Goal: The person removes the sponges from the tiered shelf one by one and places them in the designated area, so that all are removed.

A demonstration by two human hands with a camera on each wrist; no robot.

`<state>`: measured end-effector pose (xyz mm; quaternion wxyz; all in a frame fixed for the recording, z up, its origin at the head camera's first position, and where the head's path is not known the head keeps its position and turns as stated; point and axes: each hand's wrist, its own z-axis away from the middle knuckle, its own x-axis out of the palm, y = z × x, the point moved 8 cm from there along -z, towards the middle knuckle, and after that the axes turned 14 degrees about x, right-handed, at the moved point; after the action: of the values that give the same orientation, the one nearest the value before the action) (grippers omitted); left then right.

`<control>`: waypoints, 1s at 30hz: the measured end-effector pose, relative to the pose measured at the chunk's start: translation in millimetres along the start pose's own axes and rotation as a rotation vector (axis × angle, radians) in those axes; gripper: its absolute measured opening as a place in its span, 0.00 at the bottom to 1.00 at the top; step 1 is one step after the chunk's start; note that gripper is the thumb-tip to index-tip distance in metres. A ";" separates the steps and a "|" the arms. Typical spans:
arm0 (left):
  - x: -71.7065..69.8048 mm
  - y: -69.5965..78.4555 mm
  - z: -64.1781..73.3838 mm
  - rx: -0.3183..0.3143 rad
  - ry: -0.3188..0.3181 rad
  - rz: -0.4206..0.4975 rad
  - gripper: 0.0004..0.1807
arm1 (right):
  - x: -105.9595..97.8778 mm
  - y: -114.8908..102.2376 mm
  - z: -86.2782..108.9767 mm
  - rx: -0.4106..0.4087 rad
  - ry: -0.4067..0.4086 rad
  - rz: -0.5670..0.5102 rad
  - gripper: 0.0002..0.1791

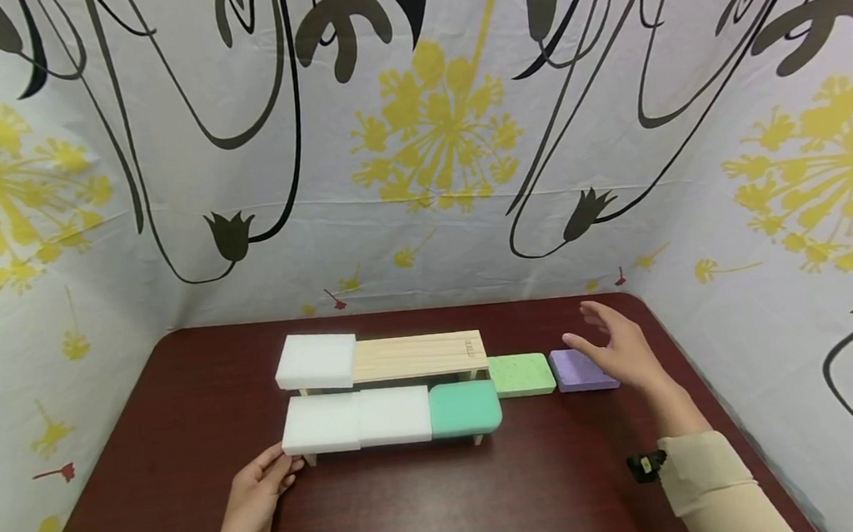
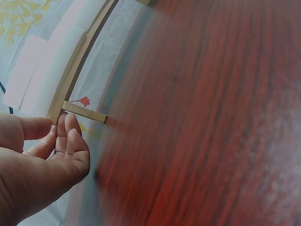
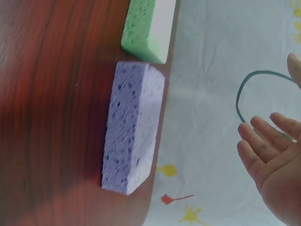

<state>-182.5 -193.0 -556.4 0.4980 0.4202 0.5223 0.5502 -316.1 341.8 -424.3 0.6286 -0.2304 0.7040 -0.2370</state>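
My left hand (image 1: pixel 254 491) pinches the left end of the front low wooden stand (image 2: pixel 77 70), thumb on one side and fingers by its leg (image 2: pixel 84 111). Two white sponge blocks (image 1: pixel 359 419) and a teal one (image 1: pixel 464 408) cover that stand's top. My right hand (image 1: pixel 623 346) hovers with spread fingers over the purple sponge (image 1: pixel 577 369), holding nothing. In the right wrist view, the purple sponge (image 3: pixel 124 132) lies on the table, with the right hand (image 3: pixel 277 165) apart from it. Left of it lies a light green sponge (image 1: pixel 521 375).
Behind the front stand is a second wooden stand (image 1: pixel 414 356), with one white block (image 1: pixel 317 361) on its left end and bare wood on its right. Everything stands on a dark red wooden table (image 1: pixel 430 508). Patterned white cloth (image 1: pixel 411 259) rises behind and beside it.
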 end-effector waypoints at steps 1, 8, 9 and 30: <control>-0.1 0.0 0.1 0.000 0.001 -0.001 0.24 | 0.5 -2.6 0.0 -0.001 -0.001 -0.002 0.41; -0.2 0.3 0.1 0.005 0.002 0.000 0.24 | 4.8 -20.4 -2.1 -0.022 -0.001 -0.023 0.40; -0.2 0.2 0.2 0.005 0.002 0.000 0.24 | 5.8 -22.6 -2.7 -0.027 -0.001 -0.026 0.40; -0.4 -0.6 -0.4 0.004 0.001 0.007 0.24 | 26.8 -67.3 -3.2 -0.096 -0.020 -0.064 0.36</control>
<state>-182.7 -193.6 -557.0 0.4949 0.4228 0.5222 0.5510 -320.2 272.7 -402.8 0.6158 -0.2848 0.7007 -0.2205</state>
